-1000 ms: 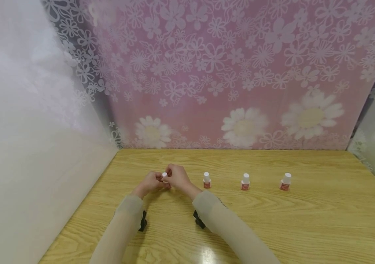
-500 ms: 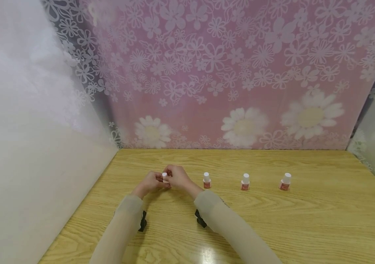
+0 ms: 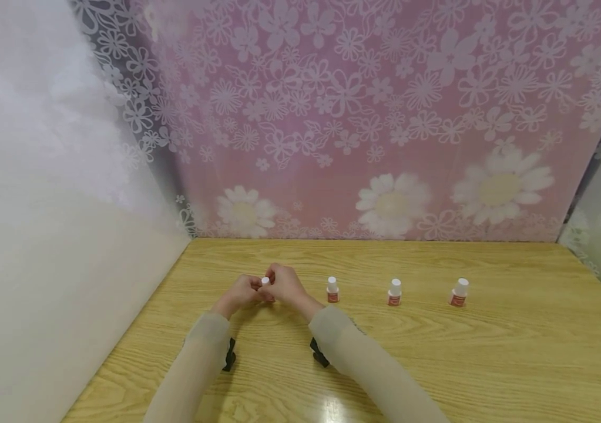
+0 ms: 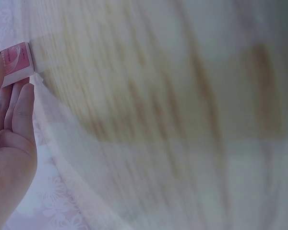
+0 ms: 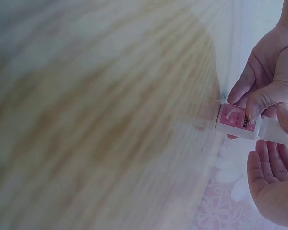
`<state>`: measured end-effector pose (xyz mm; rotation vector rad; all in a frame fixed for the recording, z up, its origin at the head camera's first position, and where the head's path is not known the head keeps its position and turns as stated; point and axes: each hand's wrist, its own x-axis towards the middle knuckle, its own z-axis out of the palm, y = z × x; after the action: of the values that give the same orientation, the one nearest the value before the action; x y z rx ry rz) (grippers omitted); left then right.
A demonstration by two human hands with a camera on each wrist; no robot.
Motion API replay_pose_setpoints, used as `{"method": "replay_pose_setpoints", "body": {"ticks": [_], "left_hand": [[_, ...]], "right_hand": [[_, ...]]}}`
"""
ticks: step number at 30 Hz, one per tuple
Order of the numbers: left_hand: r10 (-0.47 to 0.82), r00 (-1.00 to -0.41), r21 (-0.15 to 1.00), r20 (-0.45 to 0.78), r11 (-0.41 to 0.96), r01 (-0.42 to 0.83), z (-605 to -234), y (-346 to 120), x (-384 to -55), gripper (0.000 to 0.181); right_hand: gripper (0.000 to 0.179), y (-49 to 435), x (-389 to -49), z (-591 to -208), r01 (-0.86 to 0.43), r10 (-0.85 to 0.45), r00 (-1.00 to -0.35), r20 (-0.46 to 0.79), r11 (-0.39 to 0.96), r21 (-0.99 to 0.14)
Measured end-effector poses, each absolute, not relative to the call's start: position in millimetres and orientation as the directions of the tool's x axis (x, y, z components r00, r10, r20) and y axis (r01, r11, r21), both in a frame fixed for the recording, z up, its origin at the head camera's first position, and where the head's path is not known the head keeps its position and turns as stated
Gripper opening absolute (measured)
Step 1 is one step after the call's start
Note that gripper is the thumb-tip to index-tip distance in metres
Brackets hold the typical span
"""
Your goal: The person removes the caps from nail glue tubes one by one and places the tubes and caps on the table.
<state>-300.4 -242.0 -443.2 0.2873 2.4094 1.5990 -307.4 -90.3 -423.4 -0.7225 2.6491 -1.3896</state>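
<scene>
A small white bottle with a red label stands on the table at the left of the head view, mostly hidden by both hands. My left hand grips its body between thumb and fingers; in the left wrist view, the label shows past the thumb. From the other side, my right hand pinches the white cap at the top with thumb and fingertips. The cap sits on the bottle.
Three similar capped bottles stand in a row to the right: a near one, a middle one and a far-right one. The wood-grain table meets a pink flowered backdrop behind and a white sheet at left.
The right hand's fingers have shifted slightly around the cap. The left hand has stayed on the bottle, and the other bottles stand where they were.
</scene>
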Motion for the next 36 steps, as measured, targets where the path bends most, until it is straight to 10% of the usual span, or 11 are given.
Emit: {"method": "replay_pose_setpoints", "body": {"ticks": [36], "left_hand": [[0.264,-0.957,0.931,-0.121,0.364,-0.018,-446.5,-242.4,-303.7,0.016]], "right_hand": [[0.015,-89.3,-307.1,-424.0,-0.415,-0.446,-0.869,0.215,0.417,-0.809]]}}
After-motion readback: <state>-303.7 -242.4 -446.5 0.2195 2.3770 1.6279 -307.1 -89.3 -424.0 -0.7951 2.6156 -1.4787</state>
